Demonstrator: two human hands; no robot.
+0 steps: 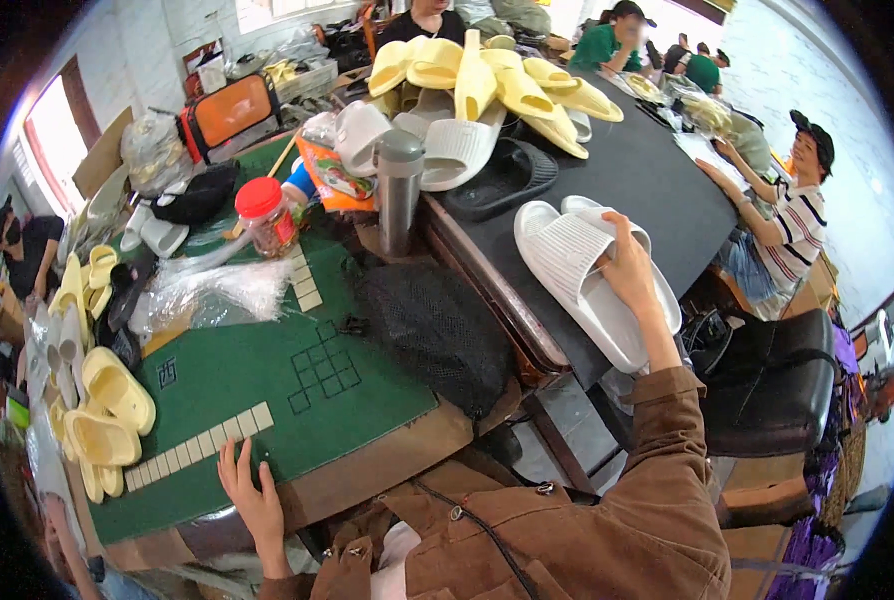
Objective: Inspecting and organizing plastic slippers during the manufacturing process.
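Note:
My right hand (635, 270) is closed on a pair of white slide sandals (567, 250) at the edge of the dark table, its fingers tucked in at the foot opening. One sandal lies mostly over the other, so the lower one is largely hidden. My left hand (251, 488) has its fingers apart and holds nothing. It is at the near edge of the green mat (217, 370), beside a row of pale tile shapes (199, 446). Left of that row, pale yellow slides (107, 435) are piled up.
A heap of yellow slides (477, 80), white slides and a black slide (502, 178) covers the dark table's far left. A steel flask (399, 195), a red-lidded jar (265, 215) and a black mesh bag (432, 325) stand nearby. A person (782, 215) sits at the right.

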